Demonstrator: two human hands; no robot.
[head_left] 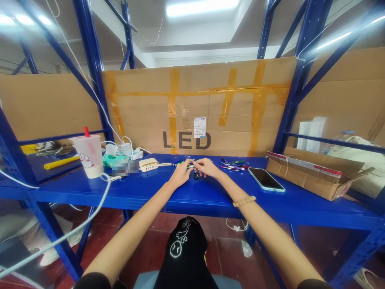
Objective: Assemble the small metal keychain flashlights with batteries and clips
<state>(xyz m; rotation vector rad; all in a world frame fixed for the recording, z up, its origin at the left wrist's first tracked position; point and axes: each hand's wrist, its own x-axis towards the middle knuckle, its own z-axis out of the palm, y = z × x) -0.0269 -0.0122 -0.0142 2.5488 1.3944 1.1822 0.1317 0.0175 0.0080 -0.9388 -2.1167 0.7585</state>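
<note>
My left hand (181, 172) and my right hand (208, 167) meet over the middle of the blue shelf top, fingertips pinched close together. Between them shows a small shiny piece (191, 165), too small to name. A small black part (196, 176) hangs or lies just below the fingers; which of the two I cannot tell. To the right of my right hand lies a loose pile of small coloured shiny pieces (235, 164). Left of my left hand is a cream box-like thing (148, 164) with a strap or cord running toward the hand.
A phone (266, 179) and an open cardboard box (306, 176) lie on the right. At left stand a paper cup (89, 156) with a red straw, a tissue pack (116, 159) and a power strip (136, 153). A white cable (99, 206) crosses the shelf's front edge. Large cardboard (144, 112) closes the back.
</note>
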